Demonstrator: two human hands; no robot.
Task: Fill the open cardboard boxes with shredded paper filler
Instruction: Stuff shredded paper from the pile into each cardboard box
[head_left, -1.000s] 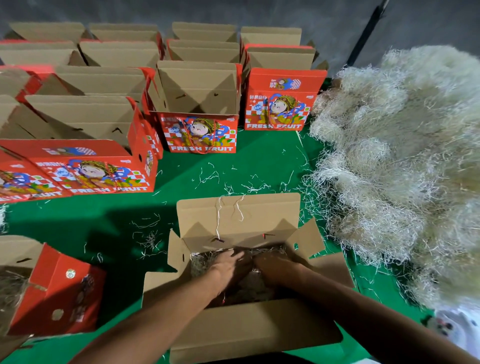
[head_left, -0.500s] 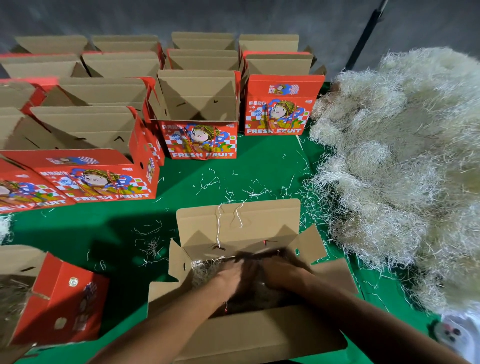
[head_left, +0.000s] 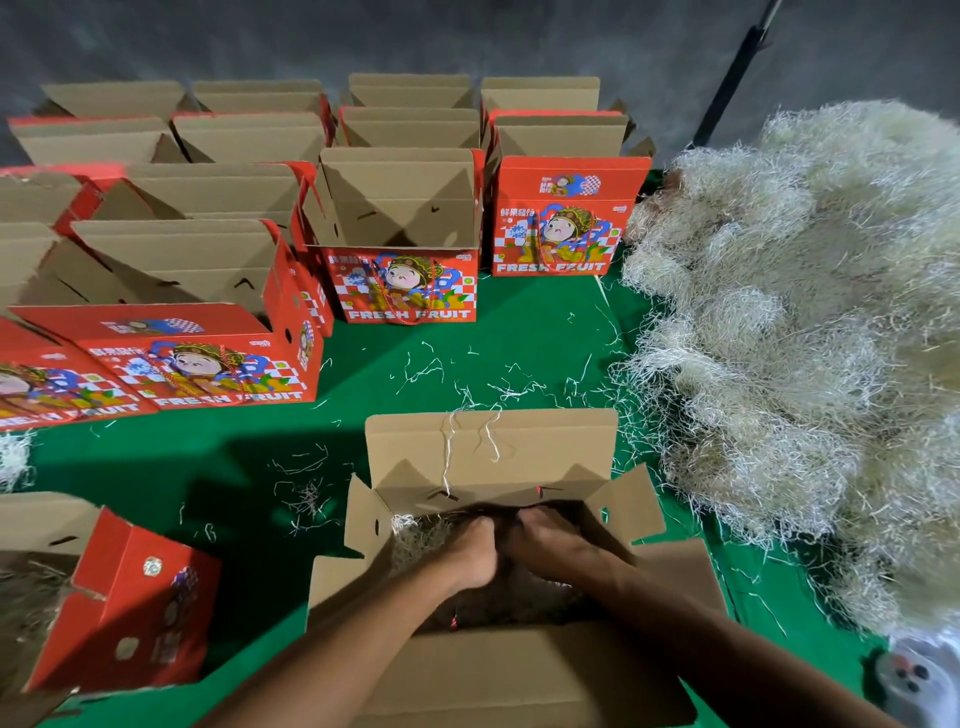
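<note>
An open cardboard box (head_left: 493, 452) stands close in front of me on the green table cover, its flaps spread outward. Shredded paper filler (head_left: 415, 540) lies inside it, pale at the left and dark in shadow elsewhere. My left hand (head_left: 470, 556) and my right hand (head_left: 545, 540) are side by side deep in the box, pressing down on the filler. Their fingertips are lost in the shadow. A few strands hang over the rear flap.
A big heap of pale shredded paper (head_left: 805, 364) fills the right side. Several open red "FRESH FRUIT" boxes (head_left: 400, 208) stand in rows at the back and left. A red box with filler (head_left: 130, 597) sits near left. Loose strands litter the green cover (head_left: 182, 467).
Both hands have pushed a little deeper into the box and drawn closer together. The view has tilted down slightly.
</note>
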